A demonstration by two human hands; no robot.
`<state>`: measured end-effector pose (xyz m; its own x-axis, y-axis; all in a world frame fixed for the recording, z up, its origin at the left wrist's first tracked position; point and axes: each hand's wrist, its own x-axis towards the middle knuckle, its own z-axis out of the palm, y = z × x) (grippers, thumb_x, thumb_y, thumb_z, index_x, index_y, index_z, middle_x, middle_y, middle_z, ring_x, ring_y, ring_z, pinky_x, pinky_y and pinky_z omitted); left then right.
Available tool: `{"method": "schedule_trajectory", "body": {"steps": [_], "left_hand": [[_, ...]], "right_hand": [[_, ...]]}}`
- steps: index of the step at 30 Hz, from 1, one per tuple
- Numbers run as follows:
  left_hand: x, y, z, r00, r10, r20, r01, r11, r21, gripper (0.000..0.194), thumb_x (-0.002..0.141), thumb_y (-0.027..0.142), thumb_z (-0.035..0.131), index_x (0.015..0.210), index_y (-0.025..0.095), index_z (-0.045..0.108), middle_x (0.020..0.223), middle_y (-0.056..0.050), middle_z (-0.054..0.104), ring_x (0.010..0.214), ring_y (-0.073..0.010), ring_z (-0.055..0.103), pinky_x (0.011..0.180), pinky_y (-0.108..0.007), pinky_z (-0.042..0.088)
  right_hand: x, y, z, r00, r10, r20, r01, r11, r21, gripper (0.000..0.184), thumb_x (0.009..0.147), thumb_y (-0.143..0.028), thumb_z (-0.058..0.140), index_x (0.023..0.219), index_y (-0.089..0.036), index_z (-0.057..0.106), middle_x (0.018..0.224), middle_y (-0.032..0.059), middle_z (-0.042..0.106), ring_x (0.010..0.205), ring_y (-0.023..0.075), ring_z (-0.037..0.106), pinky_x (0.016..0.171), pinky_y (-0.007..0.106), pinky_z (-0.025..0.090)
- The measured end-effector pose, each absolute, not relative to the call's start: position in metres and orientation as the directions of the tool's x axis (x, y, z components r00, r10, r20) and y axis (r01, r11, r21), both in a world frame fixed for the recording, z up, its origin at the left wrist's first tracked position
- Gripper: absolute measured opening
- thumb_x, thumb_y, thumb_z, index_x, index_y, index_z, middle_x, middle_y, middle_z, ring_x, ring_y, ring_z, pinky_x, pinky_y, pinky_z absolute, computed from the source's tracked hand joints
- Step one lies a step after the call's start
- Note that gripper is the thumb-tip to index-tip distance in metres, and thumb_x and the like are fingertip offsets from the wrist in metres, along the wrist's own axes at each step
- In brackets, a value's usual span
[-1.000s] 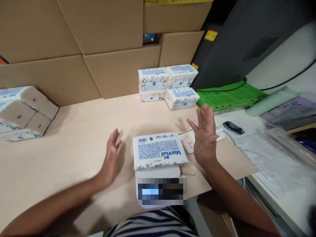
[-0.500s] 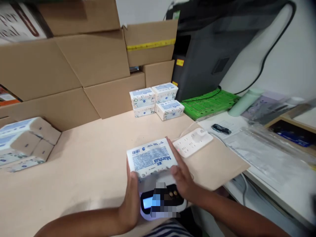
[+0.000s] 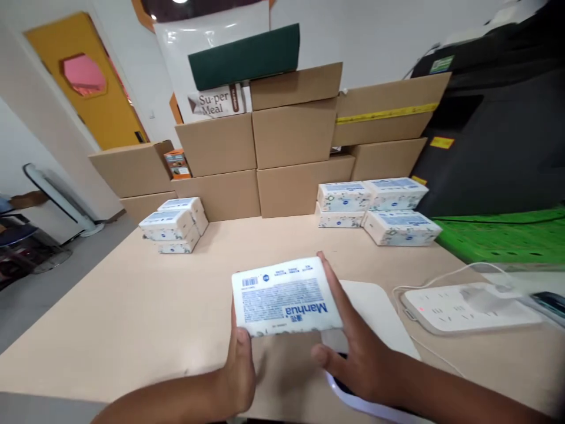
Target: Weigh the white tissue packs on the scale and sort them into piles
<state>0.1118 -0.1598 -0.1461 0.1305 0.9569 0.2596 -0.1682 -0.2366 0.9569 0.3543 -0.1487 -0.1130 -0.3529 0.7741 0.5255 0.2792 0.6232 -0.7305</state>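
Two-handed hold on a printed pack (image 3: 285, 297), which is raised above the near middle of the table (image 3: 110, 318), its lettering upside down to the wearer. The left hand (image 3: 241, 368) bears on the left end, thumb at the near corner; the right hand (image 3: 359, 359) lies along the right end with its thumb apart from the pack. The spread of the hands matches the pack's length. Just to the right, partly behind the right hand, sits a white device (image 3: 368, 300); farther right, a power strip (image 3: 472, 318). Similar packs are stacked far left (image 3: 165, 227) and far right (image 3: 344, 200), before cardboard boxes (image 3: 212, 197). Judged by its look, the pack is light and yielding, with a smooth, perhaps slippery wrapper; it is best taken by both short ends, with even, gentle pressure, since a hard squeeze could crumple it
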Motion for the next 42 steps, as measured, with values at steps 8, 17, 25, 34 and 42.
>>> {"method": "schedule_trajectory", "body": {"steps": [8, 17, 25, 34, 42], "left_hand": [[-0.008, -0.101, -0.131, -0.270, 0.962, 0.041, 0.069, -0.023, 0.997, 0.091, 0.086, 0.079, 0.074, 0.152, 0.017, 0.061, 0.156, -0.020, 0.071, 0.143, -0.0410, 0.069, 0.121, -0.054, 0.055], [-0.143, -0.033, -0.143, -0.603, 0.793, 0.087, 0.299, 0.123, 0.946, 0.068, 0.101, 0.058, 0.065, 0.155, 0.017, 0.060, 0.171, -0.021, 0.057, 0.163, -0.0378, 0.049, 0.133, -0.054, 0.043], [-0.184, -0.030, -0.164, -0.661, 0.714, 0.228, 0.577, 0.290, 0.763, 0.057, 0.110, 0.042, 0.045, 0.155, 0.009, 0.056, 0.173, -0.026, 0.049, 0.178, -0.0365, 0.015, 0.145, -0.057, 0.005], [-0.182, -0.030, -0.177, -0.494, 0.829, 0.262, 0.757, 0.262, 0.598, 0.066, 0.107, 0.043, 0.048, 0.165, 0.011, 0.048, 0.177, -0.023, 0.047, 0.175, -0.0359, 0.026, 0.145, -0.056, 0.016], [-0.182, -0.028, -0.179, -0.469, 0.859, 0.206, 0.788, 0.302, 0.536, 0.065, 0.107, 0.039, 0.047, 0.165, 0.010, 0.048, 0.179, -0.022, 0.045, 0.175, -0.0399, 0.025, 0.143, -0.053, 0.021]], "right_hand": [[0.224, -0.016, -0.114, -0.625, 0.772, 0.121, 0.614, 0.580, -0.535, 0.103, 0.086, -0.045, 0.091, 0.172, -0.016, 0.042, 0.175, 0.0232, 0.040, 0.152, 0.0387, 0.060, 0.125, 0.048, 0.054], [0.067, 0.026, -0.111, -0.616, 0.786, 0.057, 0.728, 0.595, -0.341, 0.084, 0.093, -0.056, 0.084, 0.160, -0.019, 0.050, 0.161, 0.0229, 0.051, 0.139, 0.0404, 0.066, 0.110, 0.044, 0.055], [-0.003, 0.042, -0.115, -0.546, 0.835, 0.067, 0.786, 0.539, -0.304, 0.076, 0.101, -0.059, 0.073, 0.159, -0.017, 0.047, 0.164, 0.0243, 0.051, 0.134, 0.0350, 0.071, 0.103, 0.038, 0.055], [0.006, 0.045, -0.100, -0.566, 0.823, -0.045, 0.812, 0.547, -0.202, 0.086, 0.105, -0.060, 0.066, 0.174, -0.018, 0.034, 0.140, 0.0225, 0.077, 0.131, 0.0377, 0.075, 0.094, 0.039, 0.058], [0.006, 0.041, -0.100, -0.561, 0.828, -0.008, 0.823, 0.556, -0.114, 0.083, 0.110, -0.057, 0.056, 0.174, -0.010, 0.032, 0.137, 0.0250, 0.079, 0.129, 0.0379, 0.077, 0.095, 0.040, 0.057]]}}
